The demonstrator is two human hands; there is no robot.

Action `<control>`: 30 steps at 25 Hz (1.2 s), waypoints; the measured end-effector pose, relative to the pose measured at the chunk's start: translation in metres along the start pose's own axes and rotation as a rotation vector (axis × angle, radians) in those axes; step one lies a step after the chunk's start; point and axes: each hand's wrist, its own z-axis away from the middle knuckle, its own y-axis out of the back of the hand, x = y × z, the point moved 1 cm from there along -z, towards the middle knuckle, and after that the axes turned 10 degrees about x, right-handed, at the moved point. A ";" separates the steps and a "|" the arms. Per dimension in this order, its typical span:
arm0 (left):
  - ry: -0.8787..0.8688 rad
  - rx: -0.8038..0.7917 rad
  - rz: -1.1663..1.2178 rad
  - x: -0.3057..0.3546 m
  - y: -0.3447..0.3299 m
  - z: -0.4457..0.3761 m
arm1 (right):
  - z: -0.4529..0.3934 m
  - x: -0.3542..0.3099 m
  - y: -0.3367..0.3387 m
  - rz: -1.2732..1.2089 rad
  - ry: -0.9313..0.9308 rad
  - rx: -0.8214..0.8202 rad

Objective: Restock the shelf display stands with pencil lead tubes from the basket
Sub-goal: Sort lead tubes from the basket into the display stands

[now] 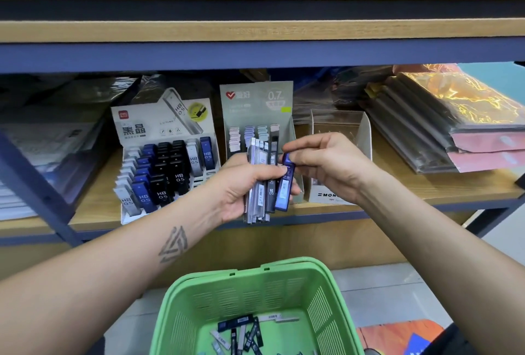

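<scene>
My left hand (241,187) grips a fanned bundle of lead tubes (260,184), fingers curled round the middle of them, so the tubes stand nearly upright with their long axes running up and slightly away from me. My right hand (326,164) comes in from the right and pinches the top end of the blue tube (286,184) at the right edge of the bundle; its thumb and fingertips close narrowly on the cap, and the lower part of that tube hangs just beside my left fingertips.

The move ahead, as I judge it, turns on one thing: the blue tube's slot lies to the left of my fingers, in the stand of black, blue and grey tubes (167,164), on the far side of the left hand. The right hand holds the tube, but the left is nearer that stand. So I expect to lift the tube up along its own axis, free of the bundle, then cross over the left hand.

More tubes lie loose in the green basket (255,292) below my forearms. The grey stand (257,116) sits directly behind the bundle.
</scene>
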 end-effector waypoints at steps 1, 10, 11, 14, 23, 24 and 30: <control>-0.034 0.015 -0.011 0.004 0.007 0.003 | 0.000 0.001 -0.008 -0.038 0.016 -0.010; -0.208 0.174 -0.085 0.029 0.066 0.039 | 0.003 -0.002 -0.083 0.007 0.047 -0.110; -0.200 0.204 -0.083 0.031 0.072 0.041 | 0.003 -0.003 -0.091 0.064 0.069 -0.097; -0.162 0.357 -0.062 0.044 0.094 0.041 | -0.002 -0.008 -0.108 0.142 0.123 -0.054; -0.128 0.491 -0.067 0.094 0.146 0.040 | -0.022 -0.019 -0.142 0.497 0.343 -0.005; -0.124 0.481 -0.073 0.095 0.148 0.039 | -0.023 -0.018 -0.146 0.532 0.357 -0.005; -0.109 0.473 -0.063 0.101 0.157 0.032 | -0.035 -0.024 -0.159 0.929 0.545 -0.049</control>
